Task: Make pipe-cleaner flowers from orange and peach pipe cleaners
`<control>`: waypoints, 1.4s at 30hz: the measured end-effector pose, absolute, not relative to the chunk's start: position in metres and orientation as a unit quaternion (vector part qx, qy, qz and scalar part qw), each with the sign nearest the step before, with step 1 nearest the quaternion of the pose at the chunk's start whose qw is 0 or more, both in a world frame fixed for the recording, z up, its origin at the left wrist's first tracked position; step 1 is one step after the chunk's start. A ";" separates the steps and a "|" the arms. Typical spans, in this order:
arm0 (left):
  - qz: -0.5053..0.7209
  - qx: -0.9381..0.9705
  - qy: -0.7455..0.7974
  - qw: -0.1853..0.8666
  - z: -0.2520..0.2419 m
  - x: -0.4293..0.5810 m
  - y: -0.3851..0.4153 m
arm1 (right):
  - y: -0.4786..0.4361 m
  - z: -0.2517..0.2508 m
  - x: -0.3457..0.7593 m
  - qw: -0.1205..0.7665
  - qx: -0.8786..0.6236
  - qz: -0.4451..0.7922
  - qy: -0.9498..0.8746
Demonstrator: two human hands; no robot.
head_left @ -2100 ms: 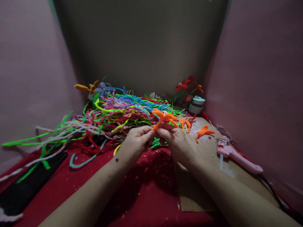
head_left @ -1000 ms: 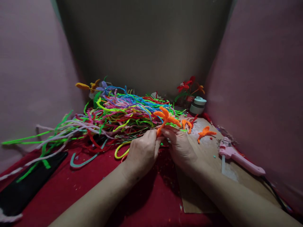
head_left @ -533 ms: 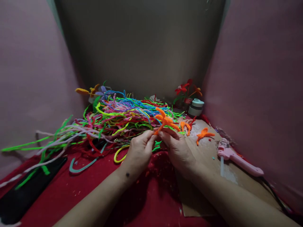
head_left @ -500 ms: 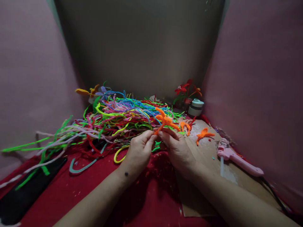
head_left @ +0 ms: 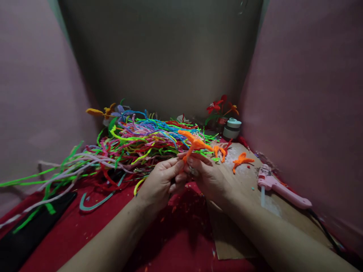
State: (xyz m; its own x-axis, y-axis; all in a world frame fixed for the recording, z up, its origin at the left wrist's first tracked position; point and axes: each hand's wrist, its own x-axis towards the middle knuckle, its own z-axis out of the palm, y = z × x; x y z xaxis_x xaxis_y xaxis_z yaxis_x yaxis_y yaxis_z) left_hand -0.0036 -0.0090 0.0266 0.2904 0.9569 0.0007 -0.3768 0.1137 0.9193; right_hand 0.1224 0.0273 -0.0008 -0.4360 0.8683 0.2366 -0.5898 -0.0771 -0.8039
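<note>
Both hands meet in the middle of the view over a red cloth (head_left: 85, 230). My left hand (head_left: 159, 183) and my right hand (head_left: 208, 177) pinch the stem of an orange pipe-cleaner flower (head_left: 194, 144), whose petals stick up above the fingertips. Both hands have their fingers closed on it. Behind the flower lies a big heap of pipe cleaners (head_left: 133, 141) in many colours.
Two more orange flower pieces (head_left: 241, 161) (head_left: 219, 150) lie on a brown board (head_left: 249, 181) to the right, beside a pink glue gun (head_left: 279, 187). A small white-lidded jar (head_left: 231, 128) and finished flowers (head_left: 219, 107) stand at the back. Pink walls close in both sides.
The hands have turned the orange flower between the fingers, so its petals now tilt left. The view has shifted slightly.
</note>
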 end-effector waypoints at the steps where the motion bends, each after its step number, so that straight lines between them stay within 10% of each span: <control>1: 0.492 0.439 0.319 0.681 0.027 -0.004 -0.009 | 0.027 0.001 0.123 0.503 -0.151 0.723 -0.448; 14: 0.458 0.489 0.355 0.652 0.027 -0.010 -0.006 | 0.024 -0.001 0.120 0.534 -0.163 0.700 -0.445; 28: 0.371 0.759 0.535 -0.023 0.003 -0.005 -0.005 | 0.022 -0.001 0.116 0.577 -0.257 0.669 -0.392; 42: 0.444 0.716 0.523 0.128 0.004 -0.007 -0.001 | 0.026 -0.003 0.121 0.550 -0.253 0.604 -0.518</control>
State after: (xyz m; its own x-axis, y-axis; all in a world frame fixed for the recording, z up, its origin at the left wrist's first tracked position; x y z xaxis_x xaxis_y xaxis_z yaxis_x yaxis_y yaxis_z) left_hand -0.0068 -0.0011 0.0041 0.0579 0.8628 0.5022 0.6360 -0.4196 0.6476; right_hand 0.1210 0.0265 -0.0029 -0.2670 0.9266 0.2648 -0.4030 0.1423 -0.9041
